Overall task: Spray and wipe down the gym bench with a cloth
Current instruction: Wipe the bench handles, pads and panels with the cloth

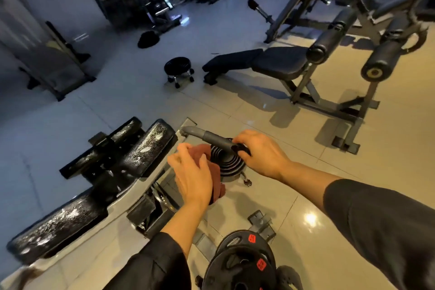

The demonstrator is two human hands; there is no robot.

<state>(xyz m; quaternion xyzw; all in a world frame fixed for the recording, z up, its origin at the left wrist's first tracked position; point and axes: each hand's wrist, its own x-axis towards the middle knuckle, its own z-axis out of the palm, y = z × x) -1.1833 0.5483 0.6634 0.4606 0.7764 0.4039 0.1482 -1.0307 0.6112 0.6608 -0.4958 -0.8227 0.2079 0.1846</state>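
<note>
Head view: the left hand (191, 173) is held over the floor just right of the wet bench, with its fingers curled around a reddish-brown cloth (213, 172) that hangs below the palm. The right hand (255, 153) is near the left hand and pinches a small black part (241, 148) at the near end of a grey handle (207, 135); whether that part belongs to a spray device cannot be told. The grey handle extends away from the hand toward the far left, above a black ribbed round object (227, 162) standing on the floor tiles. The gym bench pads (146, 148) lie to the left of both hands, black, and covered in white droplets and foam patches; a further pad (56, 221) of the same bench lies toward the near-left corner of the floor area in view, equally wet. Black weight plates (240, 263) with red labels sit at the near edge. A dry adjustable bench (266, 61) and a small wheeled stool (177, 69) stand well apart on the far floor.
</note>
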